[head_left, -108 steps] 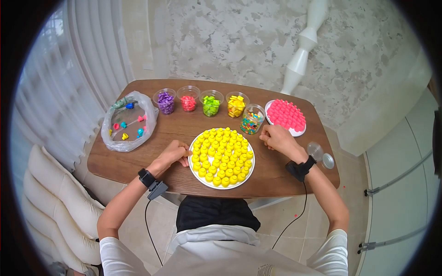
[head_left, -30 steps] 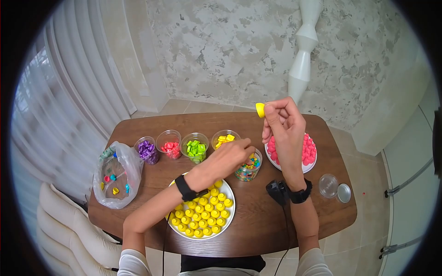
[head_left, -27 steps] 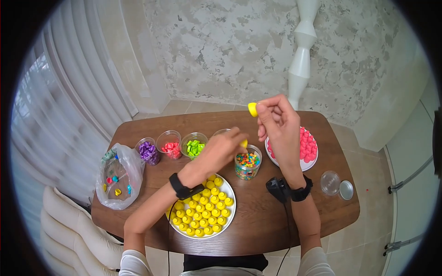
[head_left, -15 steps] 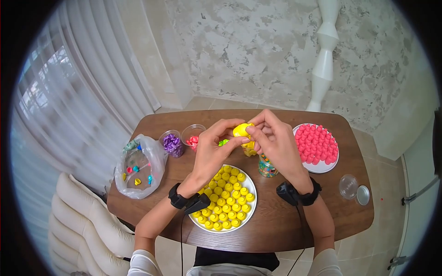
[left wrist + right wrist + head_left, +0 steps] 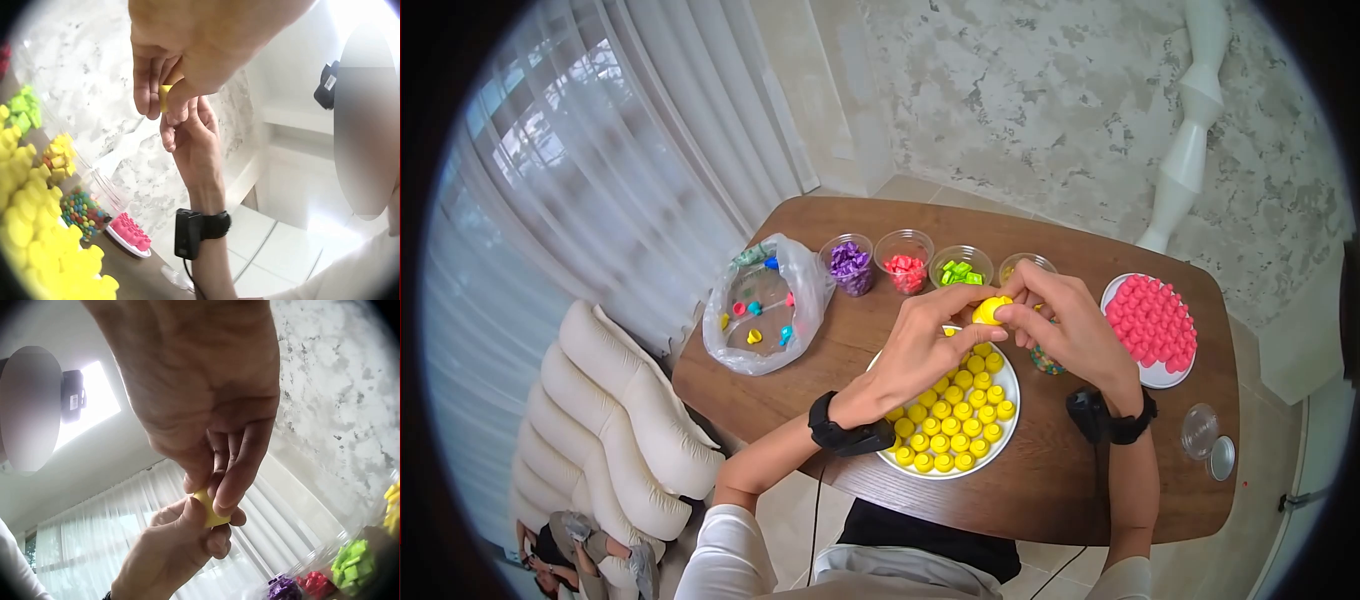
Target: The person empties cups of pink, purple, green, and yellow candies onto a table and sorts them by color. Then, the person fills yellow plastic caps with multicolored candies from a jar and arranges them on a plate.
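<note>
In the head view a small yellow plastic piece (image 5: pixel 992 309), rounded with a narrower top, is held between both hands above the table. My left hand (image 5: pixel 925 340) pinches it from the left with thumb and fingers. From the other side my right hand (image 5: pixel 1072 318) pinches it too, the fingertips of both hands meeting around it. Both wrist views show the yellow piece (image 5: pixel 211 512) partly covered by fingers. Below the hands a white plate (image 5: pixel 945 474) bears many similar yellow pieces. A clear jar of coloured candies (image 5: pixel 82 212) stands behind the right hand.
Clear cups hold purple (image 5: pixel 851 265), red (image 5: pixel 905 270), green (image 5: pixel 961 270) and yellow wrapped pieces (image 5: pixel 60 157). A plastic bag (image 5: pixel 750 355) lies left; a plate of pink pieces (image 5: pixel 1152 320) right, near two lids (image 5: pixel 1221 458). Another person's legs (image 5: pixel 605 550) show lower left.
About a second ago the left hand was at the candy jar and picked up a yellow piece, while the right held a yellow cup-shaped piece up. The hands then came together around the yellow piece.
</note>
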### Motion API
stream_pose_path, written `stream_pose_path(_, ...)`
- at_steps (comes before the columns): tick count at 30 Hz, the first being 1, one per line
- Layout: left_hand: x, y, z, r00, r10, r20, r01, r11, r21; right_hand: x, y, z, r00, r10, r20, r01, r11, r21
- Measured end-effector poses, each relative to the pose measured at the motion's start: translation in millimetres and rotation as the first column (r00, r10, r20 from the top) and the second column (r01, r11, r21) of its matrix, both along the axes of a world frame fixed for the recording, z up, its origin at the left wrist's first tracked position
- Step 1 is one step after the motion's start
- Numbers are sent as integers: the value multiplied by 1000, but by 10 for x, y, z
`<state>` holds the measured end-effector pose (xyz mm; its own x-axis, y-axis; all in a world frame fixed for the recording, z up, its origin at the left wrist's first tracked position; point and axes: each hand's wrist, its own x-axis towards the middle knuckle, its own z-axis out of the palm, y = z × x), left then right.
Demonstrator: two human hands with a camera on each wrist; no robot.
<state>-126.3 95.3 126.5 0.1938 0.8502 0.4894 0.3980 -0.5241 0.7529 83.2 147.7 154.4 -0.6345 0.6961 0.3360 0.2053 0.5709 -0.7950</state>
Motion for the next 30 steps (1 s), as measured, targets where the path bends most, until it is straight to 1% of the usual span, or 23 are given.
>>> stream_pose_path(2,-42,-38,0,1000,3,15,0,982,-188,-63,-10,-52,1000,26,-13,-26,1000,-2)
stream_pose_path(4,-143,-83,-42,999,34,24,-29,980,-196,-166,-71,-154,996,-82,23,81,995,61)
stream_pose_path(5,-218,-103,-74,998,55,28,-49,978,-203,-206,-64,-181,996,-82,45,72,980,183)
stream_pose_path(6,-313,-147,-125,990,134,36,-127,980,-151,-221,-34,-225,995,-91,36,83,982,170)
stream_pose_path(7,-479,-212,-133,965,259,-29,-261,959,-111,-222,6,-283,983,-150,105,119,958,260)
stream_pose_path(8,-689,-220,-215,926,366,90,-352,926,-135,-208,40,-350,961,-217,172,147,926,348)
stream_pose_path(9,-983,-243,-185,841,535,-79,-541,836,-94,-189,63,-420,952,-264,156,172,881,440)
stream_pose_path(10,-1329,-194,-312,783,621,37,-622,783,1,-166,103,-506,948,-278,154,190,884,426)
stream_pose_path(12,-1947,-149,-414,664,747,45,-748,663,37,-145,154,-649,861,-330,388,106,861,498)
stream_pose_path(13,-2240,-144,-486,670,742,39,-743,669,38,-142,137,-669,837,-324,441,88,876,474)
stream_pose_path(14,-2515,-168,-579,625,749,-221,-762,647,37,-122,145,-743,837,-326,439,93,876,473)
stream_pose_path(15,-2667,-189,-688,536,706,-463,-782,622,43,-95,167,-866,819,-316,480,45,868,494)
stream_pose_path(16,-2722,-190,-812,536,707,-462,-783,620,41,-85,179,-946,797,-306,521,-7,858,514)
stream_pose_path(18,-2774,-170,-973,609,629,-483,-727,687,-23,-90,171,-986,791,-294,537,-11,871,492)
stream_pose_path(19,-2655,-163,-933,576,611,-543,-741,670,-33,-79,165,-996,784,-283,552,-9,885,466)
stream_pose_path(20,-2644,-140,-953,580,608,-542,-738,673,-36,-76,158,-999,782,-285,555,-7,885,465)
stream_pose_path(22,-2631,-82,-1009,501,583,-639,-715,695,73,-104,145,-984,770,-281,574,-17,889,458)
stream_pose_path(23,-2640,-63,-1027,505,580,-639,-710,700,74,-118,139,-956,768,-286,573,-12,888,459)
stream_pose_path(25,-2652,-39,-1046,506,598,-622,-700,706,108,-147,124,-889,707,-239,666,-42,925,377)
stream_pose_path(26,-2545,-51,-951,510,592,-624,-693,713,109,-158,122,-894,706,-246,665,-32,926,376)
stream_pose_path(28,-2359,-98,-771,468,685,-558,-711,667,223,-171,117,-950,731,-208,650,-68,925,373)
stream_pose_path(29,-2316,-91,-733,543,703,-459,-670,692,268,-181,93,-991,754,-233,614,-60,906,418)
stream_pose_path(30,-2223,-74,-695,549,698,-460,-663,698,269,-187,89,-994,753,-239,613,-52,907,418)
